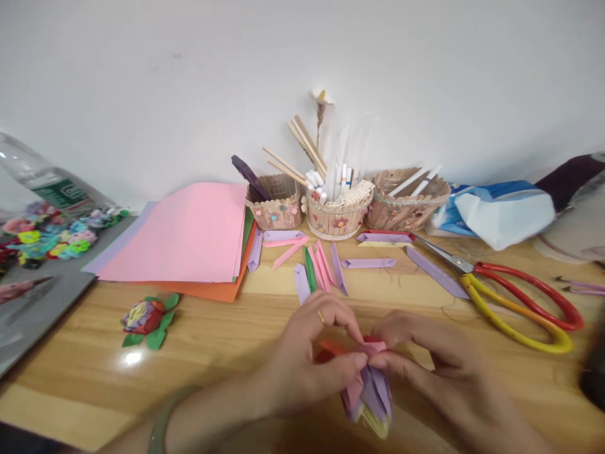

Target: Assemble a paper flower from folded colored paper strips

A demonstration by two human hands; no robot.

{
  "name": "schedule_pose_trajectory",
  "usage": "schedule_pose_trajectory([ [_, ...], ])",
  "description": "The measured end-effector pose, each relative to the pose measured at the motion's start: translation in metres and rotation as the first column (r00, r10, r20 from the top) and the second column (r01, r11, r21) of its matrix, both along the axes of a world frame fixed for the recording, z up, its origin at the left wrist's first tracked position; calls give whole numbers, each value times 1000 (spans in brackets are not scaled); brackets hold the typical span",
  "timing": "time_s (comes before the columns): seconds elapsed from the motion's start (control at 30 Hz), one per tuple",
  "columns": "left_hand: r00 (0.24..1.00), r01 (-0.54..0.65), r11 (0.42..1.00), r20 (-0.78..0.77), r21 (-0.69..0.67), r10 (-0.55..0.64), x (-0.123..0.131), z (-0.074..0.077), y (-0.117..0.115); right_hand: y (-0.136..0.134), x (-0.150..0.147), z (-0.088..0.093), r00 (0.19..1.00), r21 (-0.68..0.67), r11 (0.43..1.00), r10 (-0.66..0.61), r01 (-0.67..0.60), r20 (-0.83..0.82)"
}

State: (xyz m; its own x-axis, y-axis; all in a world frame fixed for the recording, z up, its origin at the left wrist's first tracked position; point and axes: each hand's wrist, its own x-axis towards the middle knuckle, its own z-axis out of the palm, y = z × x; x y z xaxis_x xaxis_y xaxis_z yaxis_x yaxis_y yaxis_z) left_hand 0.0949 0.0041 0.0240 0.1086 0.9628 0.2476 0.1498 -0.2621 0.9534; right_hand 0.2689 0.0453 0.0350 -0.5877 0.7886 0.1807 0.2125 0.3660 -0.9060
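A bundle of folded paper (373, 394) in purple, pink, red and pale yellow hangs between my hands near the table's front edge. My left hand (324, 353), with a ring on one finger, pinches its upper part between thumb and fingers. From the other side my right hand (420, 359) pinches the same upper part, its thumb close to the left thumb. Orange and red paper shows behind the left fingers. Folded purple strips (368, 263), pink strips (324, 265) and a green strip (309, 269) lie beyond the hands.
Scissors (466, 265) lie right. At the back stand decorated baskets (338, 217) with sticks and pens, beside a tissue pack (501, 211). Left are coloured sheets (179, 236), a finished paper flower (144, 316), a grey board (70, 293) and a bottle (57, 189).
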Motion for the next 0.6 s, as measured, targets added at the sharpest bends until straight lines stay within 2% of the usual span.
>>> schedule_pose_trajectory([
  [0.07,985,112,963,158,-244,-74,-2,1,3,0,-1,-1,1000,-167,986,15,-19,-22],
  [0.13,949,224,875,300,-430,-96,-3,0,7,1,-2,-1,999,-306,951,19,-33,-47],
  [0.17,932,265,838,350,-478,-95,-3,0,8,0,-2,-1,998,-365,930,20,-40,-58],
  [0.23,903,324,790,419,-520,-94,-4,-2,10,0,-3,-3,996,-460,886,20,-57,-83],
  [0.33,884,362,768,455,-528,-103,-5,-3,11,1,-3,-6,994,-540,837,35,-86,-105],
  [0.53,892,316,735,452,-599,-14,-2,2,14,6,-3,-6,995,-565,820,51,-88,-81],
  [0.6,913,271,755,408,-598,-4,-3,3,15,7,-4,-5,997,-549,832,55,-77,-57],
])
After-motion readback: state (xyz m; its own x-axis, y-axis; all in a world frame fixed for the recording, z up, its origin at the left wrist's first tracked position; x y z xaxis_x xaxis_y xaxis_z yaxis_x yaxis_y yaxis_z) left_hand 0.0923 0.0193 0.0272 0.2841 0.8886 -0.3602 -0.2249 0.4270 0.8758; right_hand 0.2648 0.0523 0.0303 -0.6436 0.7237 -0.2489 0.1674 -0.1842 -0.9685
